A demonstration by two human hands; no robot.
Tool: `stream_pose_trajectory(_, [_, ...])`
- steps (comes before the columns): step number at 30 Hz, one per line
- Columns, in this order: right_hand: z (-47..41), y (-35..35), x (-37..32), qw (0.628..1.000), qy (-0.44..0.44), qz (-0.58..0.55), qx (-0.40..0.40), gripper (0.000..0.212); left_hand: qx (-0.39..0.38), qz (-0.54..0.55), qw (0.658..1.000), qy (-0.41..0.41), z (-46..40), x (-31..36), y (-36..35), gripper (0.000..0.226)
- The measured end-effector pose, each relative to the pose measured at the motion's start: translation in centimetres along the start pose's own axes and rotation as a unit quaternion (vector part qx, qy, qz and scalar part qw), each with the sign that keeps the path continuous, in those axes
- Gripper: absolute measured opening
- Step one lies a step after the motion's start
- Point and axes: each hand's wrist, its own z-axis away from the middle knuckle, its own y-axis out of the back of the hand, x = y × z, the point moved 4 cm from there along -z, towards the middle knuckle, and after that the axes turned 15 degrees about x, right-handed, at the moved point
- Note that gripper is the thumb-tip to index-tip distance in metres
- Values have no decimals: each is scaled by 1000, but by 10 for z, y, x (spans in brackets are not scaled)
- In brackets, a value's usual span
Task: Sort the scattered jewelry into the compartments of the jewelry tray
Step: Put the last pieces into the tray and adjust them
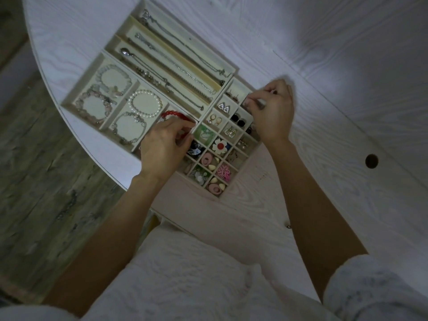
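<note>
A cream jewelry tray (71, 93) lies at an angle on the white table (324, 54). Long slots hold silver necklaces (176, 49), wide sections hold bead bracelets (146, 103), and a grid of small cells holds earrings and a flower clip (219, 145). My left hand (164, 147) rests over the tray's near middle, fingers curled at a red bead bracelet (173, 115). My right hand (272, 110) is at the grid's far right corner, fingertips pinched together on something small that I cannot make out.
The table's curved edge runs down the left, with wood floor (34, 170) beyond it. A round cable hole (371, 161) sits in the table to the right. My lap in white fabric (185, 274) fills the foreground.
</note>
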Motion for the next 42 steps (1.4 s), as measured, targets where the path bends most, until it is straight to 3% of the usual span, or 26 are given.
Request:
stream_pose_trajectory(4, [12, 38, 11, 997, -46, -52, 32, 13, 30, -19, 999, -18, 1, 2, 0, 21])
stream_pose_trajectory(7, [48, 78, 30, 996, -67, -44, 43, 13, 32, -7, 996, -87, 5, 21, -2, 20])
stream_pose_trajectory(13, [157, 133, 79, 986, -137, 62, -67, 19, -75, 15, 981, -180, 40, 61, -30, 33])
stream_pose_trajectory(18, [219, 146, 102, 952, -253, 60, -165, 47, -119, -20, 977, -174, 57, 73, -41, 37])
stream_pose_trajectory(21, [231, 138, 102, 937, -287, 50, -192, 44, -130, -30, 975, -177, 59, 77, -43, 38])
stream_pose_trajectory(25, [218, 125, 95, 956, -254, 20, -146, 12, -138, -40, 974, -175, 58, 79, -42, 38])
stream_pose_trajectory(27, [206, 117, 87, 964, -217, 25, -149, 6, -142, -39, 974, -173, 59, 81, -41, 38])
stream_pose_trajectory(31, [175, 96, 64, 980, -128, 45, -143, 8, -131, -34, 975, -174, 58, 81, -41, 37])
stream_pose_trajectory(36, [129, 82, 39, 986, -129, -67, -86, 11, -65, -15, 983, -169, 50, 66, -36, 31])
stream_pose_trajectory(42, [78, 59, 18, 991, -94, -92, -31, 7, 37, -22, 998, -40, 32, 18, -5, 29])
